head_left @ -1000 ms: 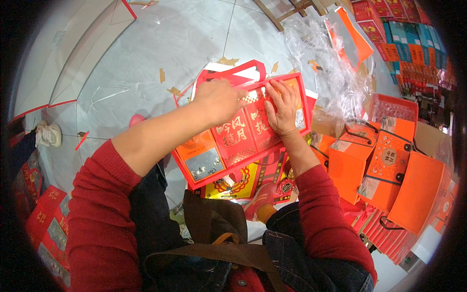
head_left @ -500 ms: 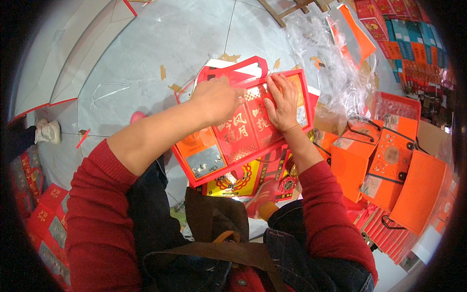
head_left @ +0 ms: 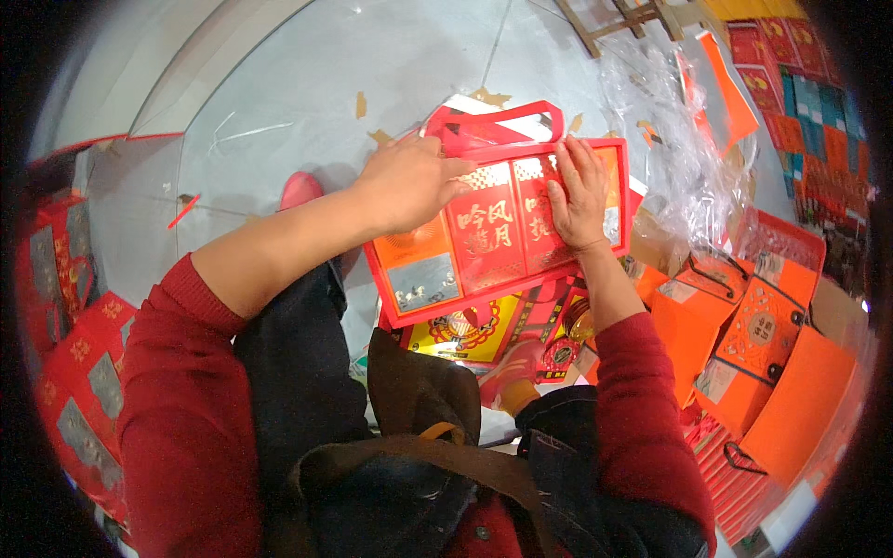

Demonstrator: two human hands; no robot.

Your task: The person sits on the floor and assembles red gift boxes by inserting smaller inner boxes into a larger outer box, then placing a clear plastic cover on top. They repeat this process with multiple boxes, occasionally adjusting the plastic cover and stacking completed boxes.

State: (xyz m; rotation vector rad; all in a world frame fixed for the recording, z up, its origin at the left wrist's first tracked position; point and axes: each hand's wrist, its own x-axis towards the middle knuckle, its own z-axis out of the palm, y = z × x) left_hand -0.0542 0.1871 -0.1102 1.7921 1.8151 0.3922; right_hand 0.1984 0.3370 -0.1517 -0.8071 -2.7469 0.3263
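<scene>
In front of me a shallow red gift box (head_left: 442, 308) lies tilted. Inside are red packets (head_left: 498, 228) with gold lettering, flanked by orange-and-silver packets (head_left: 423, 282). My left hand (head_left: 405, 186) is closed at the far left part of the box, its fingers bent and partly hidden; thumb and forefinger point right across the packets. My right hand (head_left: 581, 200) lies flat with stretched fingers over the right part, fingertips by the far rim. A red handle (head_left: 498, 127) with white material rises behind that rim. Beneath the box shows a yellow-and-red patterned package (head_left: 465, 335).
Orange handled boxes (head_left: 735, 325) are piled at the right, beside crumpled clear plastic wrap (head_left: 679, 149). Red packages (head_left: 88, 372) lie at the left. A large white panel (head_left: 121, 74) stands far left, and a wooden frame (head_left: 623, 19) is at the back.
My view has shifted, so the box and surroundings sit further right in the picture. Both hands stay at nearly the same places on the box. More of the red handle shows.
</scene>
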